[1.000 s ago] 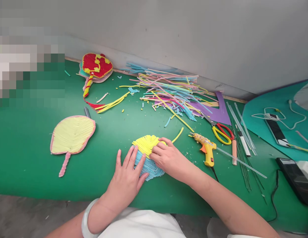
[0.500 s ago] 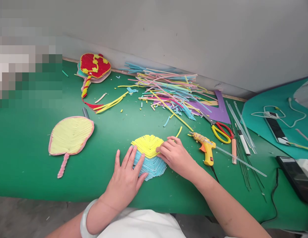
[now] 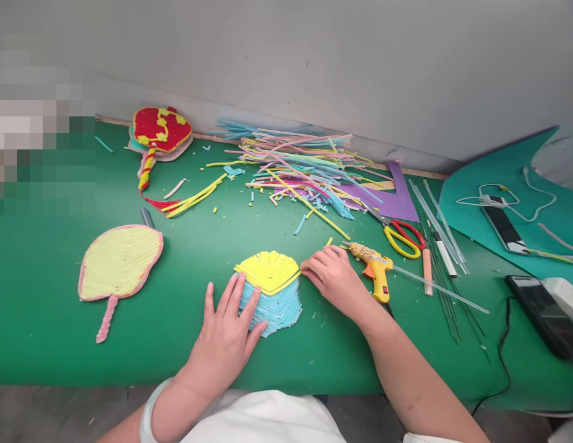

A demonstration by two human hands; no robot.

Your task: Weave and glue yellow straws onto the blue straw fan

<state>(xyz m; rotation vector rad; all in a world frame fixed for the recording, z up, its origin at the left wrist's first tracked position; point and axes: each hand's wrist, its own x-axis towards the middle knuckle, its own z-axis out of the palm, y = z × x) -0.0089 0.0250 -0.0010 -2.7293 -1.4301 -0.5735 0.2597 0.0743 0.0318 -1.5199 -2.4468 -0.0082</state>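
Observation:
A half-built fan of yellow and blue strips (image 3: 270, 289) lies on the green table (image 3: 184, 246) in front of me. My left hand (image 3: 226, 332) lies flat on its lower left part, fingers spread over the blue strips. My right hand (image 3: 335, 278) sits at the fan's right edge, fingers curled and pinched on the end of a yellow strip (image 3: 329, 242) laid along the yellow part. A yellow glue gun (image 3: 375, 267) rests just right of that hand.
A heap of coloured strips (image 3: 300, 169) lies at the back by the wall. Two finished fans, one yellow-pink (image 3: 117, 263), one red (image 3: 160, 130), lie left. Scissors (image 3: 401, 237), glue sticks (image 3: 436, 224), purple sheet (image 3: 399, 197), phones (image 3: 501, 226) and cables are right.
My right hand has slid from on top of the fan to its right edge, uncovering the yellow part. The left hand stays put; the view has shifted slightly.

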